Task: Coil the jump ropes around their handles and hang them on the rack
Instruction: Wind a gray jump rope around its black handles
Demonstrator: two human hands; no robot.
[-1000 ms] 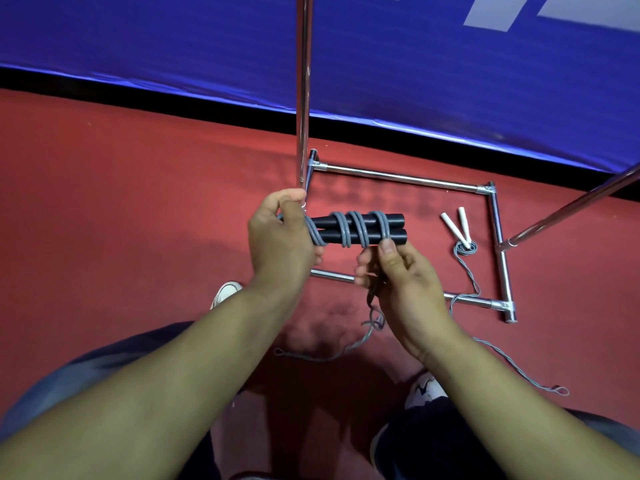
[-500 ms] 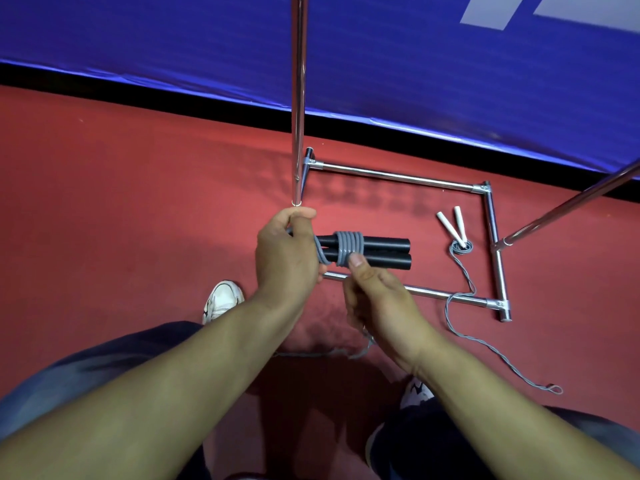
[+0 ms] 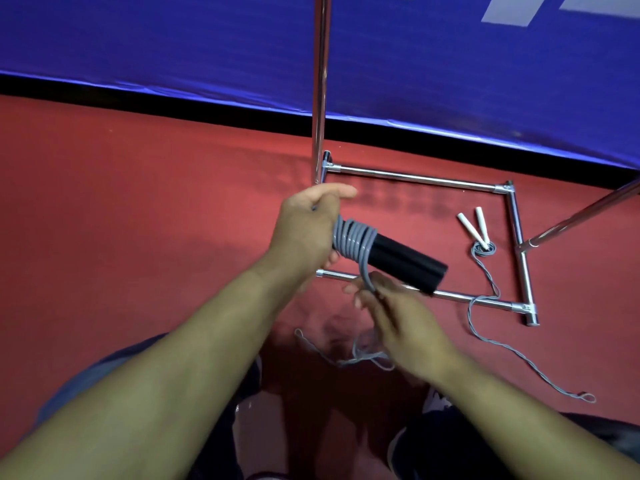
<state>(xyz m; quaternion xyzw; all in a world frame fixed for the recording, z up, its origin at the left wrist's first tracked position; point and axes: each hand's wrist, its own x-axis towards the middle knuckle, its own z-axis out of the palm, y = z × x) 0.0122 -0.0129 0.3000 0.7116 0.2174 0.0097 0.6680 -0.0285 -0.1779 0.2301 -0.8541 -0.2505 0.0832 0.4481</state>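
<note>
the left hand [image 3: 304,226] is wrapped around one end of the pair of black handles [image 3: 401,261], which it holds side by side above the red floor [image 3: 138,220], slanting down toward the right. several turns of grey rope [image 3: 353,242] sit bunched tight around the handles just beside that hand, leaving the far half of the handles bare. from the coil a strand drops to the right hand [image 3: 398,317], whose fingers are curled around it just below the handles; the rest of this rope trails under that hand in a loose tangle on the floor, blurred. the chrome rack [image 3: 415,178] stands ahead, its rectangular base flat on the floor near the blue wall padding [image 3: 173,46], with one upright pole rising from the base's far left corner and a slanted bar coming off its right side. inside the base, near the right rail, lies a second jump rope [image 3: 485,244] with white handles, a small coil at their ends, and its grey cord running over the near rail and out across the floor to a loop at the end. the person's shoes show at the bottom edge.
</note>
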